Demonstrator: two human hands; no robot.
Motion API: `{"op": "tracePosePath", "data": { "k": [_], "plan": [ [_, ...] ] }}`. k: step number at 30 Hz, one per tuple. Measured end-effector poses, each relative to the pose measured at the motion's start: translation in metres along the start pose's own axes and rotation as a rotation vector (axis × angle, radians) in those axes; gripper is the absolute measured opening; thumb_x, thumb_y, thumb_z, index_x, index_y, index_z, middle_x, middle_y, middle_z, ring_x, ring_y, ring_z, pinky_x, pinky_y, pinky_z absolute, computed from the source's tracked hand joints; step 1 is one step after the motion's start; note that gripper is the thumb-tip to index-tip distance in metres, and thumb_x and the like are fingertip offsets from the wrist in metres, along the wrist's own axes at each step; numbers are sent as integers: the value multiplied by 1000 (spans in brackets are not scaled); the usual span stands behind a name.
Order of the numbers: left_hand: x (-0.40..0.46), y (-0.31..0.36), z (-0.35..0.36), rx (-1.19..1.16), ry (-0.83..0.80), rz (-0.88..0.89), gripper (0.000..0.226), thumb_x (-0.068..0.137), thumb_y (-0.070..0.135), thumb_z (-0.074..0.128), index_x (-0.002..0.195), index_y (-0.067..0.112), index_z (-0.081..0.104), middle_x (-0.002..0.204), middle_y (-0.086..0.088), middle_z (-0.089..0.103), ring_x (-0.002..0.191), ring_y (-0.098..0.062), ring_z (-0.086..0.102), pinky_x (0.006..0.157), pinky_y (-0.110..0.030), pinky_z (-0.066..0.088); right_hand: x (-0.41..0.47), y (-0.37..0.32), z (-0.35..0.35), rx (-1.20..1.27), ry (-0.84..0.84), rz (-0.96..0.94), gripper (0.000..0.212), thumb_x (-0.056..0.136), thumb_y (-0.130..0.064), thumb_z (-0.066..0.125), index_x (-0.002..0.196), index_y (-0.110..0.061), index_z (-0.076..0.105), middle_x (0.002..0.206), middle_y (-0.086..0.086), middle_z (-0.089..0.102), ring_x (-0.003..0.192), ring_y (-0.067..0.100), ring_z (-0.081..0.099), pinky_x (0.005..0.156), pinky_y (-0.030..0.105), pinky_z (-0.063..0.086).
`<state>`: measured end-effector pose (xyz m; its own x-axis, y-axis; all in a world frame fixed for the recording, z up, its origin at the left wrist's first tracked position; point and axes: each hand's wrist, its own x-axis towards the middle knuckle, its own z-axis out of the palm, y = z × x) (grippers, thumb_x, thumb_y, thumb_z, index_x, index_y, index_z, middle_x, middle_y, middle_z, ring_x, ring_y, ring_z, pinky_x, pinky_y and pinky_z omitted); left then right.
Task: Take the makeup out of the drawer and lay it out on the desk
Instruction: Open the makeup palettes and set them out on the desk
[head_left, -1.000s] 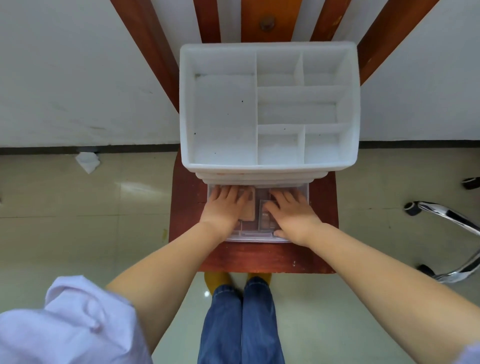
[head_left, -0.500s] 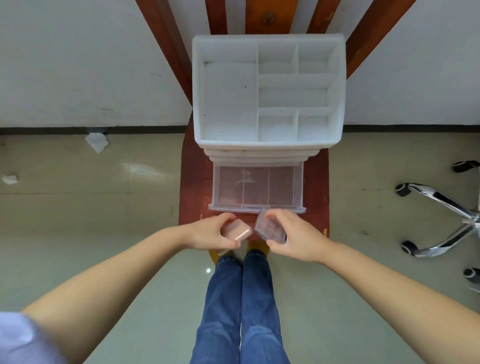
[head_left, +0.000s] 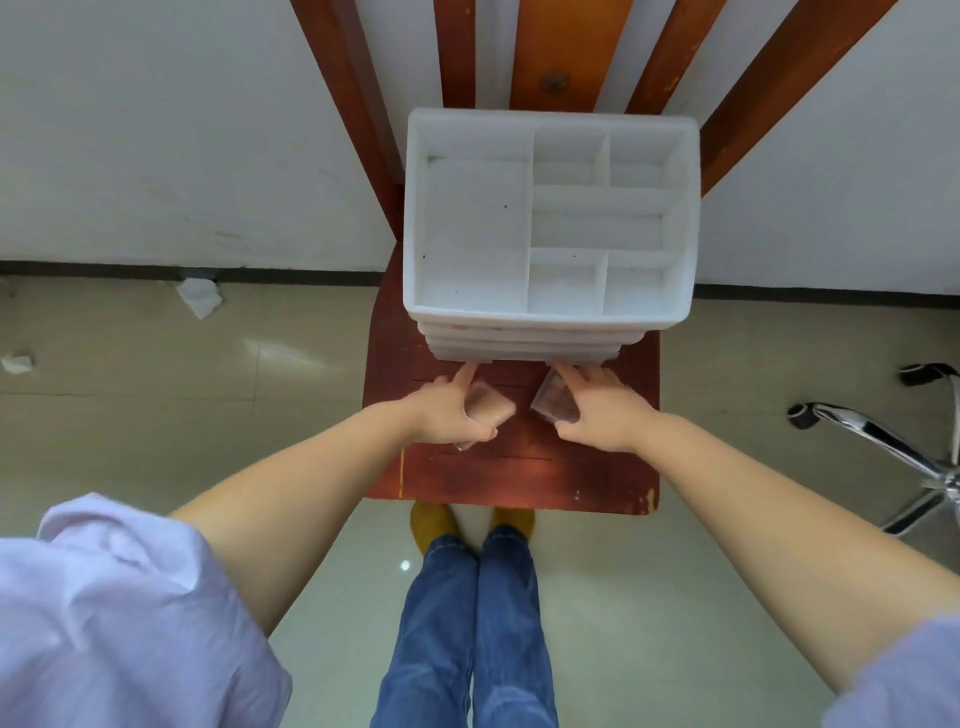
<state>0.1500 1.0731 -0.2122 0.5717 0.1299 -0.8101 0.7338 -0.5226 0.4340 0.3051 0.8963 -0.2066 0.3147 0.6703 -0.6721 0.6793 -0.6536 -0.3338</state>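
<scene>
A white organiser (head_left: 550, 317) with empty top compartments stands at the back of the small red-brown desk (head_left: 597, 478). Its drawers look pushed in. My left hand (head_left: 452, 410) grips a small clear pinkish makeup case (head_left: 491, 402), with its index finger stretched out to the organiser's lower front. My right hand (head_left: 597, 410) holds a second clear makeup case (head_left: 556, 402), and its fingers also reach the organiser's front. Both cases are just above the desk surface, in front of the organiser.
The desk stands against a white wall with red-brown wooden slats (head_left: 353, 104). A chrome chair base (head_left: 893, 441) with castors is on the floor at the right. Crumpled tissues (head_left: 200, 296) lie on the floor at the left. My legs are below the desk's front edge.
Both hands lifted the two cases out of the open clear drawer and drew them back. Now the drawer is pushed in and the hands, still holding the cases, are at the organiser's front.
</scene>
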Motion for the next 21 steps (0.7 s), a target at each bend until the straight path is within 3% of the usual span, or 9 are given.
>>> {"op": "tracePosePath", "data": {
  "k": [4, 9, 15, 21],
  "plan": [
    [-4, 6, -15, 63, 82, 6, 98, 70, 55, 64, 147, 36, 7, 142, -13, 32, 129, -33, 35, 103, -42, 37, 0, -11, -11, 9, 22, 0, 81, 76, -34, 64, 145, -26, 22, 138, 15, 36, 122, 37, 39, 96, 43, 42],
    [-72, 6, -6, 74, 169, 41, 95, 72, 50, 65, 147, 34, 10, 132, -14, 36, 124, -33, 36, 98, -41, 39, -59, -51, -10, 18, -7, -59, 77, 79, -34, 59, 146, -24, 23, 135, 15, 38, 119, 32, 39, 94, 41, 44],
    [-179, 0, -4, 12, 467, 16, 98, 74, 48, 66, 149, 20, 8, 137, -11, 32, 128, -28, 31, 95, -39, 41, -114, -123, -46, -78, 85, -278, 69, 79, -31, 61, 140, -20, 32, 137, 11, 38, 122, 30, 37, 92, 40, 45],
    [-275, -11, 15, -130, 834, -157, 93, 70, 47, 68, 142, 10, 23, 135, -7, 33, 127, -24, 31, 93, -41, 45, -136, -195, -66, -290, 152, -599, 57, 80, -32, 61, 131, -20, 38, 134, 9, 40, 120, 29, 40, 93, 40, 44]
  ]
}}
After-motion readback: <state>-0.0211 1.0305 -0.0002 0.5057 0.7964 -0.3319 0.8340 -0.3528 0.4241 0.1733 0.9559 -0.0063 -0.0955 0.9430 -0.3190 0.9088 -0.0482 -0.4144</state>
